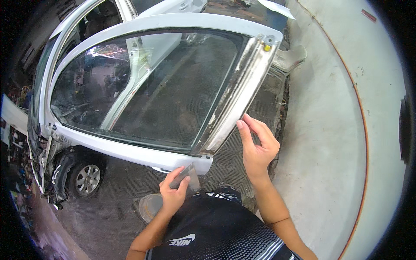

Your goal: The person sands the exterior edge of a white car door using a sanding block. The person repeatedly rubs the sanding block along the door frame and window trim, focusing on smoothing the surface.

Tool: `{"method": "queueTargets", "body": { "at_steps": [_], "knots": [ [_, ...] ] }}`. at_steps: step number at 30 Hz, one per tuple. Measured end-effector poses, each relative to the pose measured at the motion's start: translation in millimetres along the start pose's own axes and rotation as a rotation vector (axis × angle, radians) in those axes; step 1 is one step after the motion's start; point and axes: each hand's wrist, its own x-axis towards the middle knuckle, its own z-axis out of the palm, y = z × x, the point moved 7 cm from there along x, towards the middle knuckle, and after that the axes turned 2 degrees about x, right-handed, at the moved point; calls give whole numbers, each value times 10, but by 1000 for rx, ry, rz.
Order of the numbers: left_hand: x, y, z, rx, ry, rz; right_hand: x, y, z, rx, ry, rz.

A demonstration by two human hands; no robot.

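Note:
In front of me a white car door stands opened, its window glass framed by a dark seal. My left hand is closed on a thin grey sheet that looks like sandpaper, just below the door's lower right corner. With thumb and fingertips drawn together, my right hand is at the outer edge of the bare, scuffed door pillar. Whether those fingertips pinch the edge or something small cannot be seen. A yellow plug sits at the pillar's top.
A pale wall runs along my right, with an orange-brown hose or cable on it. Beside my left forearm is a round clear tub. The car's wheel and stripped front are at the left, over a textured dark floor.

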Motion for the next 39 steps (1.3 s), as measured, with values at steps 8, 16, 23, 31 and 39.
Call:
{"method": "queueTargets", "body": {
  "at_steps": [8,16,23,31,39],
  "knots": [
    [54,-104,-298,-55,-54,58,-20,-213,117,-278,95,-132],
    [41,-144,-353,-100,-67,-4,58,-230,168,-596,-77,-73],
    [-48,-202,-452,-122,-65,-9,120,-120,253,-645,-221,-89],
    [-192,-272,-666,-149,65,17,16,143,89,-728,-273,10],
    [-232,-420,-784,-66,79,-66,-161,269,-190,-57,-123,279]
  ]
}}
